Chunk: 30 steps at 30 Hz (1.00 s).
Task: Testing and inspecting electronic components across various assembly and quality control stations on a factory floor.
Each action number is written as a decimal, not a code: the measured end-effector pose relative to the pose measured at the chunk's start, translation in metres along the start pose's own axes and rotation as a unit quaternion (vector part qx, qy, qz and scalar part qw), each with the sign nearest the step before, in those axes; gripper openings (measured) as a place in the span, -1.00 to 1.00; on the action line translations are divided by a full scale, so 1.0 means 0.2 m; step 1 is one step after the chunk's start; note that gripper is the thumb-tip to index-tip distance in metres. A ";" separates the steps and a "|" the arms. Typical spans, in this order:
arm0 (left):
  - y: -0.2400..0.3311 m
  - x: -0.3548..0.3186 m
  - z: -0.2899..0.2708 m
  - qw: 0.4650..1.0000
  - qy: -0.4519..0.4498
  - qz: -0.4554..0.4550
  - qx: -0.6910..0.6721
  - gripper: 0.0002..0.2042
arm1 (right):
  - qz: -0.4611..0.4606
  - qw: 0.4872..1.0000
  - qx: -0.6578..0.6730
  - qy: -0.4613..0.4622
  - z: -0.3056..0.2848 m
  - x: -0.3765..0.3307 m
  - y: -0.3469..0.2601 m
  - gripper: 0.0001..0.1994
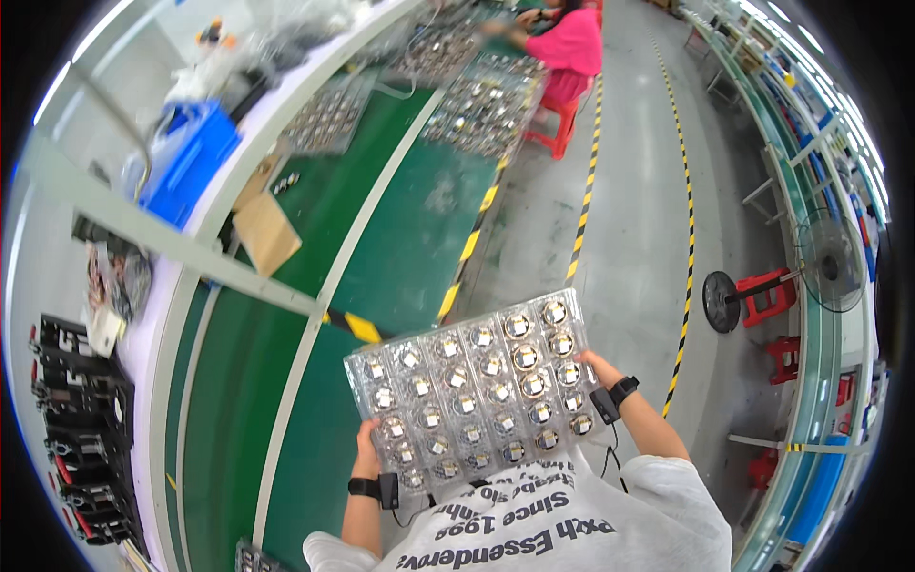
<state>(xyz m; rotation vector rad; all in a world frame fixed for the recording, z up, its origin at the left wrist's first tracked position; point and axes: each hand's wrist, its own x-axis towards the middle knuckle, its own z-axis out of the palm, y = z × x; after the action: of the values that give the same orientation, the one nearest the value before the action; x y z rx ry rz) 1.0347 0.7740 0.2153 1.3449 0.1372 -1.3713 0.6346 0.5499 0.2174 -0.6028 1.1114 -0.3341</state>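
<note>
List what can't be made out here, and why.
All in the head view:
Most fingers of the left hand and right hand: hidden by the clear tray.
The tray's underside: facing away from the camera.
Fine detail of the round parts: too small.
The head of the person in pink: mostly cut off by the upper edge.
The black object at lower left: cut off by the lower edge.

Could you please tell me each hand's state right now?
Left hand: holding the clear tray at its left edge.
Right hand: holding the tray's right edge.
</note>
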 end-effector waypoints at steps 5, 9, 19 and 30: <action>-0.21 0.21 0.48 0.998 -0.049 -0.026 0.018 -0.61 | -0.036 0.999 0.021 0.015 -0.59 -0.03 -0.10 -0.49; -0.28 0.33 0.99 0.994 -0.061 -0.028 0.091 -0.60 | -0.066 0.994 0.070 0.050 -0.92 -0.15 -0.22 -0.49; -0.26 0.73 2.24 0.949 -0.155 -0.098 0.255 -0.57 | -0.095 0.957 0.220 0.165 -1.56 -0.31 -0.50 -0.51; -0.25 1.47 3.87 0.861 -0.316 -0.207 0.341 -0.58 | -0.172 0.867 0.383 0.266 -2.30 0.01 -0.94 -0.55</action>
<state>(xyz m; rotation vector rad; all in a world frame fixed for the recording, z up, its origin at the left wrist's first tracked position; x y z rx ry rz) 0.6222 0.0556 0.2298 1.3786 -0.5923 -2.3063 0.2262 0.2692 0.1882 0.0310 1.2637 -1.2455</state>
